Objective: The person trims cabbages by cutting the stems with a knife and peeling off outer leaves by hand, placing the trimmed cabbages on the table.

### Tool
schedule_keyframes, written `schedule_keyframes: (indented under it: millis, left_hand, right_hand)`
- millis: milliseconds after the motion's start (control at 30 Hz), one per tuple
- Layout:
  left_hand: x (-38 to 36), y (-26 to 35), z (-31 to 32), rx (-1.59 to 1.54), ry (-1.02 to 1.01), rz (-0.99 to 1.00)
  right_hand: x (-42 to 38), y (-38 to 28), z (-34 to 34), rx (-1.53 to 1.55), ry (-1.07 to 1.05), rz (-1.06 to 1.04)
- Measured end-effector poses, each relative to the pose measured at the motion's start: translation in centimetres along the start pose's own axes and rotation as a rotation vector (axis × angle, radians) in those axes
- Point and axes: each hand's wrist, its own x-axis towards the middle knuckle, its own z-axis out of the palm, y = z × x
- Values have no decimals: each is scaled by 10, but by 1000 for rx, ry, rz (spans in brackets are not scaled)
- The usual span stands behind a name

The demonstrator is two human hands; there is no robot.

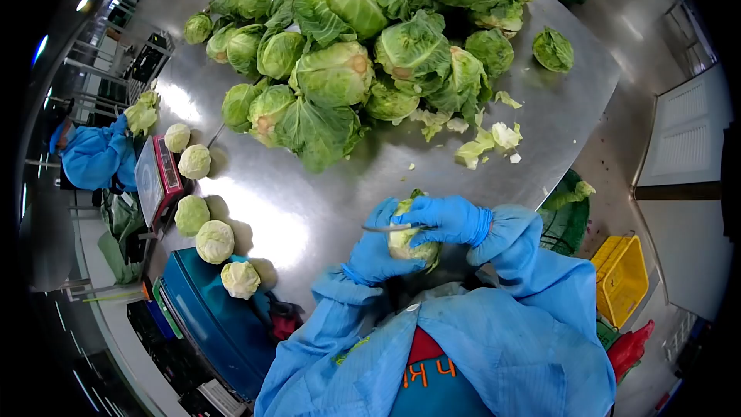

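Near the front edge of the table, my blue-gloved left hand (376, 253) is wrapped round the side of a pale green cabbage (403, 244). My right hand (451, 220), gloved in the same blue, is closed on a knife (384, 228), and its fingers also touch the cabbage. The thin blade lies across the cabbage's upper part and points left towards my left hand. The knife's handle is hidden in my right fingers. Some loose green leaf shows at the cabbage's far end.
A large heap of leafy cabbages (336, 73) covers the far part of the steel table (494, 185). Leaf scraps (490, 143) lie right of centre. Trimmed cabbages (214, 242) line the left side by a red scale (171, 164). A co-worker (96, 156) stands left; a yellow crate (620, 282) is right.
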Motion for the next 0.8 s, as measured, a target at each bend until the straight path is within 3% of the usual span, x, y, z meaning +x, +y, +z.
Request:
schedule_keyframes:
  millis: [100,200,267,367,400,500,533,567,633,700,800]
  left_hand:
    - [-5,-19,9,-217,25,-8]
    - [-8,-14,5,-117,98,94]
    - [-15,-11,8,-381,104,-17]
    - [-17,-1,2,-590,161,-171]
    - [-19,3,2,-631,176,-226]
    - [-19,-2,4,-239,291,-173]
    - [-17,-3,7,-141,315,-129]
    - [-14,-8,10,-95,315,-54]
    - [-13,-6,7,27,233,47]
    - [-11,-2,-1,167,76,109]
    - [-13,-7,-4,147,35,99]
  right_hand:
    - [1,9,-4,-109,-13,58]
    - [-16,59,-17,-522,194,86]
    - [-41,103,-25,-673,453,338]
    - [-80,104,-28,-478,656,600]
    - [-81,84,-23,-317,578,630]
    - [-64,19,10,214,374,662]
    - [-51,-6,22,418,436,582]
    - [-45,-9,34,241,352,581]
    - [-30,-12,48,162,375,672]
    - [-27,-7,48,149,383,633]
    - [-31,8,52,201,406,561]
